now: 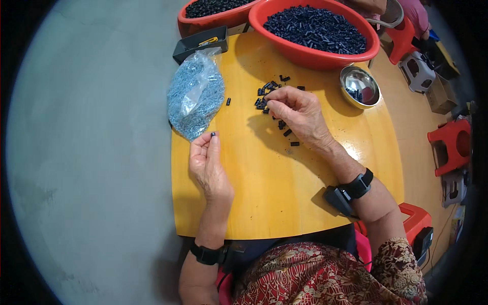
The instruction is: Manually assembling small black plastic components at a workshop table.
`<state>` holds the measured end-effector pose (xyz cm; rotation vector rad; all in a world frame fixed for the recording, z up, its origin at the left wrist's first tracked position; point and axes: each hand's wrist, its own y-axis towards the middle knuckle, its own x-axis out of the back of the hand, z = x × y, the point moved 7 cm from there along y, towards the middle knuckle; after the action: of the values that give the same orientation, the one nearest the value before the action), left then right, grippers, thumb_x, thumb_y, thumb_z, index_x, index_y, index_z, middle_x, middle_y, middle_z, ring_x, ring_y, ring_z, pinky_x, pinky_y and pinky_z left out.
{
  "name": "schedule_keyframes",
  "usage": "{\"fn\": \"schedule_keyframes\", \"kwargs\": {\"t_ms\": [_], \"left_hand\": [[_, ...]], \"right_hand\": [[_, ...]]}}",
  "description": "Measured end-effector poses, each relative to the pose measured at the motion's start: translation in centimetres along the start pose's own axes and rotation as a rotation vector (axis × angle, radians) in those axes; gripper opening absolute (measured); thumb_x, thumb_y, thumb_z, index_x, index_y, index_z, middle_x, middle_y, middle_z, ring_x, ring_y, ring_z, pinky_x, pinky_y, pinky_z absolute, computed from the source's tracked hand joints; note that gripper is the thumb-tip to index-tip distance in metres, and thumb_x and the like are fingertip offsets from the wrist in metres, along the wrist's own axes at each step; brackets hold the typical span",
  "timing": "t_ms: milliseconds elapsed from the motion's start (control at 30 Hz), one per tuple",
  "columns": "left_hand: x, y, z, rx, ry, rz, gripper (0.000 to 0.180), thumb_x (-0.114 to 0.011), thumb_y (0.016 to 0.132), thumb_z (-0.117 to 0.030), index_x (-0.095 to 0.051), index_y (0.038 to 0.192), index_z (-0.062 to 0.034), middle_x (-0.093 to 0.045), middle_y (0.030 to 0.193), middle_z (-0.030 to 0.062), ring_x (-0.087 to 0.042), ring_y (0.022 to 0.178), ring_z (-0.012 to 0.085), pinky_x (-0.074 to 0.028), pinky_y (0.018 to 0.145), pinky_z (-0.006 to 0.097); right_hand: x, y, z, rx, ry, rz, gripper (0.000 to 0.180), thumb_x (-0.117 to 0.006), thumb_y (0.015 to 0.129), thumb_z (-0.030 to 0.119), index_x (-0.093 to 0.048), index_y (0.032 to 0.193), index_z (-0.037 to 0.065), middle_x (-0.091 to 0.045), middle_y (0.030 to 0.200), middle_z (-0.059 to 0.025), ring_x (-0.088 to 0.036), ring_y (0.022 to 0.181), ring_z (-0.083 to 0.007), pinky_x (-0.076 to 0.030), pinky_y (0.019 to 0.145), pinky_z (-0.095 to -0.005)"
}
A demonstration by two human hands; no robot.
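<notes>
My left hand is raised over the left side of the yellow table. Its thumb and forefinger pinch a small black cylindrical piece. Right of it, my right hand hovers at a scattered pile of black cylindrical pieces, thumb and fingertips pressed together. What those fingertips hold, if anything, is too small to make out. A clear plastic bag full of tiny silvery metal parts lies beyond my left hand. One loose black piece rests between the bag and the pile.
A large red basin heaped with black pieces stands at the far edge, beside another red basin. A metal bowl holding a few pieces sits far right. A dark tray contains a yellow cutter. Red stools and another person are rightward.
</notes>
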<state>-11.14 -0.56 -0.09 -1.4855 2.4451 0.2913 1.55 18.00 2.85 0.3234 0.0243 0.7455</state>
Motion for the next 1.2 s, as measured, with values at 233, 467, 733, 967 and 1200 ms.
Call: {"fn": "schedule_keyframes", "kwargs": {"t_ms": [233,467,733,967,1200], "left_hand": [[-5.1,0.5,0.2,0.084,0.052,0.317,0.014,-0.062,0.092,-0.007,-0.058,0.105,-0.0019,-0.065,0.101,0.0080,-0.058,0.088,0.0086,-0.045,0.081,0.022],[-6.6,1.7,3.4,0.172,-0.099,0.428,0.014,-0.062,0.092,-0.007,-0.059,0.106,-0.0026,-0.065,0.102,0.0077,-0.061,0.093,0.0125,-0.047,0.082,0.025],[-6.4,2.0,2.9,0.190,-0.127,0.479,0.016,-0.063,0.092,-0.008,-0.058,0.106,-0.0016,-0.065,0.104,0.0075,-0.063,0.095,0.0145,-0.048,0.089,0.028],[-6.5,1.6,2.9,0.214,-0.119,0.506,0.017,-0.065,0.091,-0.009,-0.060,0.106,-0.0018,-0.067,0.101,0.0071,-0.064,0.091,0.0136,-0.049,0.085,0.028],[-6.6,1.4,3.0,0.238,-0.127,0.494,0.016,-0.063,0.091,-0.006,-0.061,0.105,-0.0016,-0.068,0.100,0.0065,-0.064,0.091,0.0123,-0.049,0.085,0.026]], "right_hand": [[0.1,-0.4,1.5,-0.009,-0.013,-0.002,0.014,-0.068,0.086,0.011,-0.067,0.093,-0.002,-0.064,0.075,-0.0002,-0.056,0.068,-0.0050,-0.047,0.063,-0.0219],[0.0,-0.7,1.8,0.100,-0.109,0.035,0.016,-0.065,0.087,0.010,-0.066,0.097,-0.002,-0.066,0.080,-0.0046,-0.061,0.071,-0.0082,-0.050,0.066,-0.0242],[-0.7,-0.7,2.4,0.061,-0.163,0.096,0.017,-0.066,0.087,0.009,-0.066,0.099,-0.003,-0.067,0.083,-0.0071,-0.063,0.074,-0.0099,-0.052,0.068,-0.0249],[-1.0,-0.8,2.8,0.086,-0.186,0.090,0.016,-0.067,0.086,0.007,-0.067,0.099,-0.002,-0.067,0.083,-0.0069,-0.062,0.075,-0.0111,-0.050,0.068,-0.0259],[-1.0,-0.8,2.6,0.058,-0.199,0.098,0.016,-0.068,0.085,0.007,-0.067,0.099,-0.002,-0.068,0.084,-0.0076,-0.063,0.075,-0.0117,-0.051,0.067,-0.0263]]}}
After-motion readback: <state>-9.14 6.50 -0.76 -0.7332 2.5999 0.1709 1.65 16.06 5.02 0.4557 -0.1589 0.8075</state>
